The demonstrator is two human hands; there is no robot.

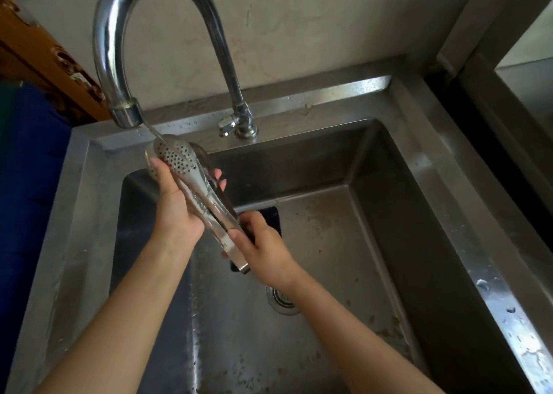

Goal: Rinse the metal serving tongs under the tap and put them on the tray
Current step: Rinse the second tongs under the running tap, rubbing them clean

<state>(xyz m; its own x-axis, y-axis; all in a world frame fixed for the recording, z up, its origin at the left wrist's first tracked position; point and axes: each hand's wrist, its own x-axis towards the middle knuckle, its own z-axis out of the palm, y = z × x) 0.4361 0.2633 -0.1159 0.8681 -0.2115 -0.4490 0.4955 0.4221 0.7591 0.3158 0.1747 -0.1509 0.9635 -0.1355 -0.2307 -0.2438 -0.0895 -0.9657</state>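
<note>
Stainless-steel serving tongs point(194, 181) are held slantwise above the sink basin point(374, 244). Their spoon-shaped head is raised toward the upper left and their squared hinge end is lowered toward the right. The head is dotted with rows of small round holes, and the smooth, tapering arms are kept close together. A thin stream of water point(154, 132) is let fall from the curved chrome gooseneck tap point(125, 112) onto the tip of the head, and the metal below it is coated with a glossy wet film.

The left hand point(176, 211) is wrapped round the tongs just below the perforated head. Its thumb is laid along the near edge of the head, and its fingertips are seen curling out from behind the arms on the far side. The right hand point(263, 244) is closed round the hinge end, with the thumb pressed on the upper arm and the fingers curled beneath.

The basin is formed of brushed steel with straight walls and sharp corners, and its floor is speckled with brown spots and droplets. A round drain strainer point(282, 299) is set in the floor and is partly covered by the right wrist. A black, matte object with rounded corners point(273, 218) is seen behind the right hand; what it is cannot be told.
</note>
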